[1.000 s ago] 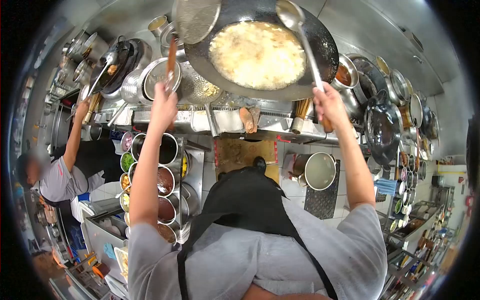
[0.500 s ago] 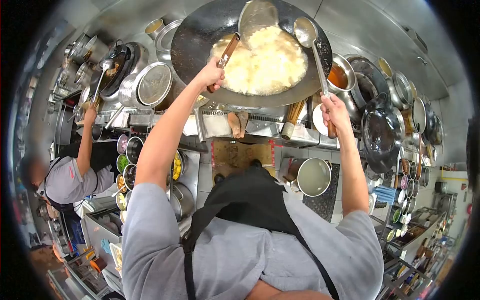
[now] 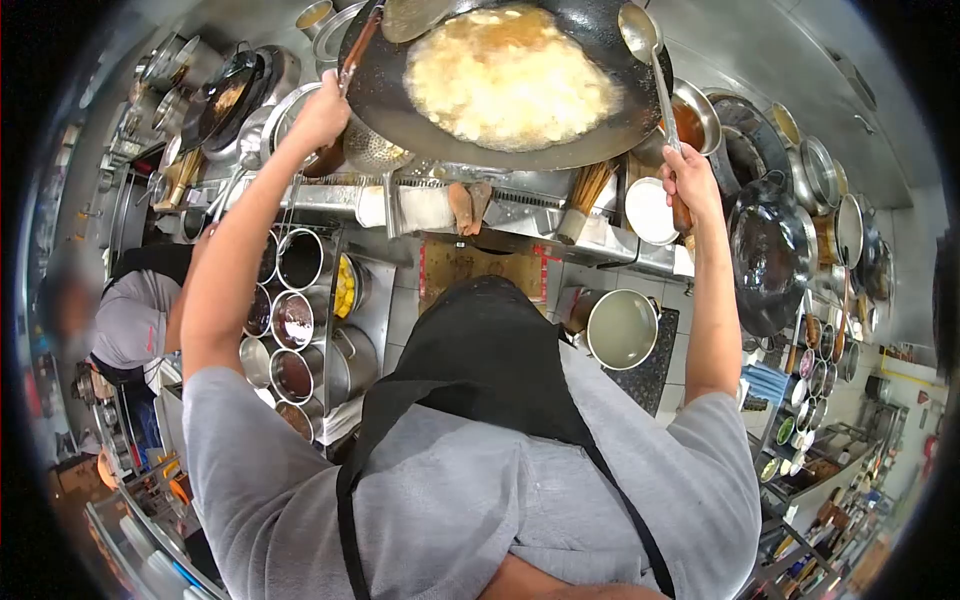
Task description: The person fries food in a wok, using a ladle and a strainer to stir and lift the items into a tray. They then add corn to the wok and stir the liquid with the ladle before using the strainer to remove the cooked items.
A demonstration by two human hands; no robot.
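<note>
A large black wok (image 3: 610,110) holds bubbling yellow food in oil (image 3: 505,75). My left hand (image 3: 322,118) grips the wooden handle of a wire skimmer (image 3: 415,15), whose round head lies at the wok's upper left rim. My right hand (image 3: 688,180) grips the handle of a long steel ladle (image 3: 640,35); its bowl hangs over the wok's right edge.
Several steel pots of sauces and ingredients (image 3: 295,320) stand at the left, a second wok (image 3: 765,255) at the right. A steel pot (image 3: 620,328) sits on the floor. Another person in grey (image 3: 125,320) works at the left. A perforated strainer (image 3: 375,155) rests on the stove ledge.
My left hand has swung the skimmer from the middle of the wok out to its upper left rim. The ladle stayed at the right edge. The view shifted up a little.
</note>
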